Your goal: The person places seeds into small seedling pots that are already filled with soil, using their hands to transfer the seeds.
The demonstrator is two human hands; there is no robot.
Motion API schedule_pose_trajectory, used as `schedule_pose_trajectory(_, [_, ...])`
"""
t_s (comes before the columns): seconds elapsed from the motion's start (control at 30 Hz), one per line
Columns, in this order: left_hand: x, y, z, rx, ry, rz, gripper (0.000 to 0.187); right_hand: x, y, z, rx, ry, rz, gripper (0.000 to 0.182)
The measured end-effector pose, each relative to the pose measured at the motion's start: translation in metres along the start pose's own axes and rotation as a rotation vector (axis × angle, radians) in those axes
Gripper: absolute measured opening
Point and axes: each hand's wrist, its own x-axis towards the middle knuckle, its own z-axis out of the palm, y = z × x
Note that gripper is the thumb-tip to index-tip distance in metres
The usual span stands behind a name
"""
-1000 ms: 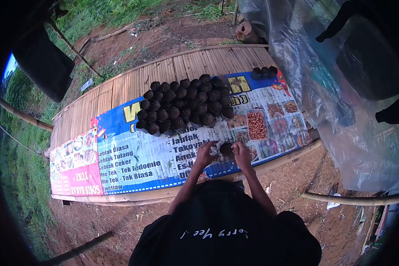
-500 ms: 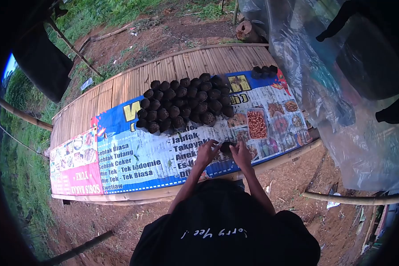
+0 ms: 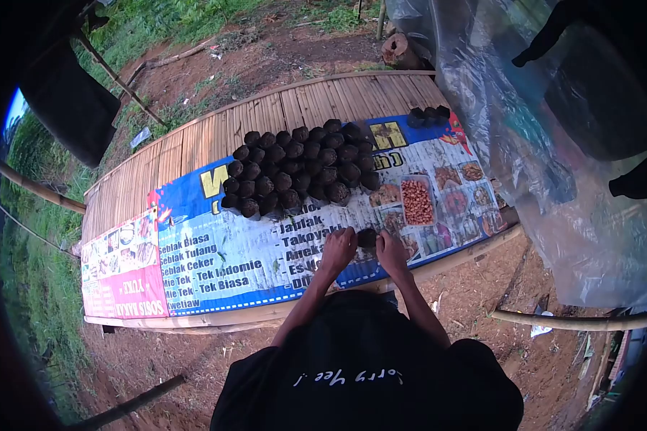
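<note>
— Black little soil pot (image 3: 367,237): who had it?
— Both hands. The left hand (image 3: 339,246) and right hand (image 3: 392,249) pressed against its sides, fingers curled round it, near the front edge of the printed banner (image 3: 216,251).
— And beyond?
— A packed cluster of dark pots (image 3: 298,169) stood toward the bamboo platform's (image 3: 194,144) far edge, three more pots (image 3: 429,116) at the banner's far right corner.

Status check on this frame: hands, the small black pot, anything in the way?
Left hand and right hand both on small black pot, on the banner. Filled pot cluster behind, apart. Nothing between.
</note>
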Motion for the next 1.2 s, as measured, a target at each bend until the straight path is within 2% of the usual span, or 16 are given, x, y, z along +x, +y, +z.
schedule_pose_trajectory(0.13, [-0.01,-0.007,-0.001,-0.006,-0.036,-0.017,0.012,-0.004,-0.004,0.011,0.006,0.001,-0.012,0.018])
schedule_pose_trajectory(0.27, [-0.005,-0.001,-0.008,-0.014,0.013,-0.029,0.012,-0.006,-0.008,0.017,0.086,0.01,-0.003,0.017])
schedule_pose_trajectory(0.37, [-0.012,-0.006,-0.005,-0.032,0.009,-0.044,0.012,-0.012,-0.01,0.016,0.133,-0.019,0.064,0.017])
schedule_pose_trajectory(0.43, [-0.012,-0.011,-0.001,-0.022,0.015,-0.028,0.012,-0.011,-0.006,0.026,0.135,0.02,-0.037,0.017])
schedule_pose_trajectory(0.53, [-0.017,-0.009,-0.004,-0.033,0.044,-0.036,0.013,-0.016,-0.012,0.018,0.138,-0.008,-0.001,0.018])
schedule_pose_trajectory(0.67, [-0.022,-0.014,-0.002,0.02,-0.037,-0.076,0.014,-0.02,0.008,0.04,0.082,0.035,-0.066,0.017])
schedule_pose_trajectory(0.83, [-0.019,-0.011,-0.008,0.007,-0.063,-0.122,0.011,-0.021,0.0,0.032,0.086,-0.015,0.003,0.016])
schedule_pose_trajectory(0.93, [-0.02,-0.007,-0.01,0.031,0.034,-0.022,0.01,-0.019,-0.005,0.031,0.118,0.024,-0.072,0.016])
schedule_pose_trajectory(1.03, [-0.025,-0.015,-0.012,-0.094,0.024,-0.043,0.007,-0.023,-0.008,0.028,0.069,0.068,-0.09,0.018])
schedule_pose_trajectory(1.2, [-0.03,-0.015,-0.009,0.029,0.054,0.009,0.006,-0.018,-0.004,0.034,0.025,0.088,-0.122,0.018])
